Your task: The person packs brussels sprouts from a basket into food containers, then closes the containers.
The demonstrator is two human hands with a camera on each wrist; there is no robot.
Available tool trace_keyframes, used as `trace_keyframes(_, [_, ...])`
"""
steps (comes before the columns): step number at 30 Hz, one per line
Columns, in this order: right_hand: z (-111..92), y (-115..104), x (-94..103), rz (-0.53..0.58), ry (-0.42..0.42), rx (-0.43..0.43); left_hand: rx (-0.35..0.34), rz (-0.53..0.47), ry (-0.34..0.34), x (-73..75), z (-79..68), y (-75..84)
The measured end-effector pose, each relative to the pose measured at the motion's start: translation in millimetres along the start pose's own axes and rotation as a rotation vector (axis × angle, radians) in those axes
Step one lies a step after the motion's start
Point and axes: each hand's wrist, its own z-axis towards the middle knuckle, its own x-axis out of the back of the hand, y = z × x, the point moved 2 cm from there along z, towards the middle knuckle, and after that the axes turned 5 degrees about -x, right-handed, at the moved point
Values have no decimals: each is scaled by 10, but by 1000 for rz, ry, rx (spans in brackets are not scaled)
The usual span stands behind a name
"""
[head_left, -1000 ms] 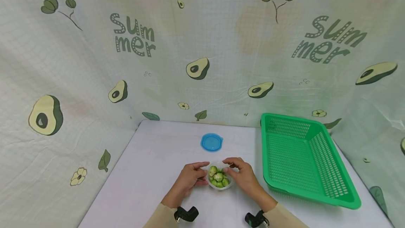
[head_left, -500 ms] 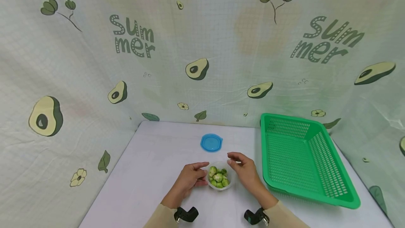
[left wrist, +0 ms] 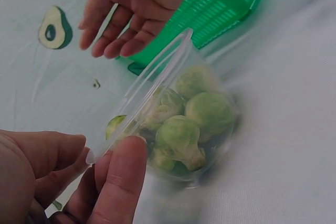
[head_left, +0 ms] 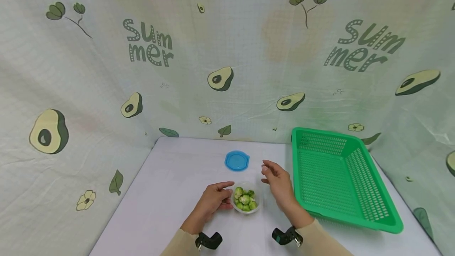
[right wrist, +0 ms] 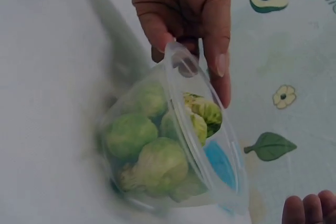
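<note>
A clear plastic tub (head_left: 258,197) of Brussels sprouts (head_left: 245,199) stands on the table in front of the person. At its left side the left hand (head_left: 213,198) holds the rim, with thumb and fingers on either side of it in the right wrist view. The sprouts (left wrist: 178,135) show through the tub wall (left wrist: 223,158), several of them piled loosely. Apart from the tub, up and to its right, is the right hand (head_left: 278,181), its fingers loosely bent around nothing. Only fingertips of this right hand (right wrist: 312,209) enter the right wrist view, at the lower corner.
A blue lid (head_left: 237,161) lies flat on the white tablecloth (head_left: 170,177) beyond the tub. To the right stands a large green plastic basket (head_left: 298,177), close beside the right forearm. Avocado-printed cloth (head_left: 185,102) hangs behind and on both sides.
The right hand has left the tub's right side and moved up and to the right. The left hand stays at the tub, and the sprouts have not shifted.
</note>
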Motion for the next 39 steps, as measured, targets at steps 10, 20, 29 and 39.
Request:
trace_keyframes(10, [128,-178,24,130,-18,-92,-20,57,50,56,48,103])
trace_keyframes(20, [311,-353,59,219,-24,-161,5,-14,109,303,257,336])
trace_keyframes(29, [491,-433,-24,334,-47,-220,17,-99,166,495,518,550])
trace_keyframes(39, [703,-331,-142,376,-50,-317,52,-111,141,582,779,613])
